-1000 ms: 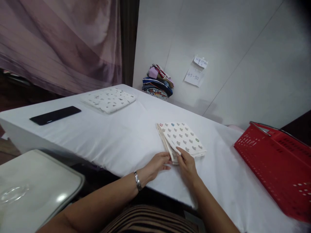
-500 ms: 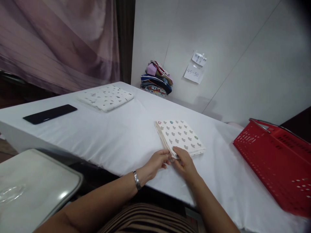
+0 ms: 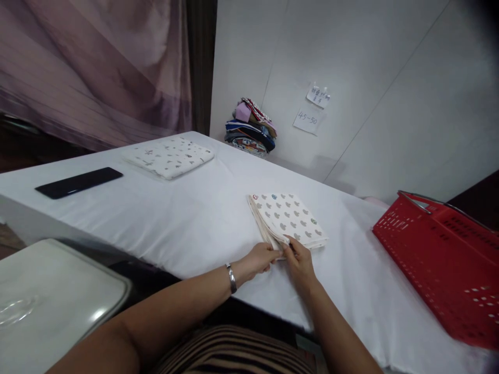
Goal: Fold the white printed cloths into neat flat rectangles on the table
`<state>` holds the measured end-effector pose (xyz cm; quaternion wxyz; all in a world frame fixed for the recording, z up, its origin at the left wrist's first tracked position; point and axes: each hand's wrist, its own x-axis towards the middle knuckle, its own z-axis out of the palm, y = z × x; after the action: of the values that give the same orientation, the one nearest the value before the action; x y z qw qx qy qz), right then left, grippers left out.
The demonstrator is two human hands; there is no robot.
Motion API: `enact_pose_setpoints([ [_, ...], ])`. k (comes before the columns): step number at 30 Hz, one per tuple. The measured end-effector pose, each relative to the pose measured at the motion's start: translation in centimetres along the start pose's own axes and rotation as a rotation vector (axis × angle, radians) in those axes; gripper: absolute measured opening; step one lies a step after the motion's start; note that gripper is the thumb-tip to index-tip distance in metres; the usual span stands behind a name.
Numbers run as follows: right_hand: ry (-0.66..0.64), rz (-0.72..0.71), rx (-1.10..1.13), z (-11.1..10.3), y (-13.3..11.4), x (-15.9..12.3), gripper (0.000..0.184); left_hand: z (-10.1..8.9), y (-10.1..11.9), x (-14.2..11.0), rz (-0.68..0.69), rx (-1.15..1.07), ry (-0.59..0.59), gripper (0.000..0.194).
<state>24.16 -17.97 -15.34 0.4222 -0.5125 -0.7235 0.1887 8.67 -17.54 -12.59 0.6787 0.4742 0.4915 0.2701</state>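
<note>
A folded cloth (image 3: pixel 290 215), white with grey mushroom-like prints and a few coloured ones, lies on the white-covered table (image 3: pixel 202 223). My right hand (image 3: pixel 299 259) pinches its near corner and lifts the upper layers a little. Close beside it, my left hand (image 3: pixel 263 258) has its fingers closed on the lower layers at the same corner. Between the two hands the folds stand slightly apart. The fingertips are partly hidden by the fabric.
Another folded printed cloth (image 3: pixel 171 157) lies at the far left, near a black phone-like slab (image 3: pixel 80 183). Against the wall is a stack of folded fabrics (image 3: pixel 251 127). A red basket (image 3: pixel 436 265) stands on the right. A pale stool-like seat (image 3: pixel 58 296) is at lower left.
My right hand has raised the cloth's near corner, parting its layers. My left hand has moved slightly right and now reaches in at the lower layers.
</note>
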Motion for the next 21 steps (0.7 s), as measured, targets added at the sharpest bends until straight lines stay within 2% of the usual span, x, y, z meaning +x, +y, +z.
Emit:
enact_pose_setpoints([
  [4, 0.019, -0.084, -0.061, -1.0, -0.4, 0.5, 0.030, 0.3, 0.1, 0.4, -0.008, -0.038, 0.027, 0.019],
  [7, 0.018, -0.163, -0.140, -2.1, 0.3, 0.7, 0.031, 0.2, -0.3, 0.4, 0.024, -0.059, 0.031, 0.019],
  [11, -0.176, -0.415, -0.271, -2.7, 1.8, 0.5, 0.037, 0.0, -0.9, 0.4, 0.064, -0.005, 0.024, 0.018],
  [13, -0.232, -0.521, -0.321, -2.7, 2.0, 0.1, 0.042, 0.1, -1.1, 0.4, 0.074, 0.025, 0.028, 0.014],
  [17, -0.275, -0.574, -0.380, -2.2, 2.2, -0.5, 0.058, 0.3, -1.4, 0.4, 0.116, 0.032, 0.051, 0.007],
  [21, -0.179, -0.564, -0.411, -1.2, 2.6, -0.7, 0.063, 0.5, -2.2, 0.5, 0.205, 0.022, 0.052, 0.006],
])
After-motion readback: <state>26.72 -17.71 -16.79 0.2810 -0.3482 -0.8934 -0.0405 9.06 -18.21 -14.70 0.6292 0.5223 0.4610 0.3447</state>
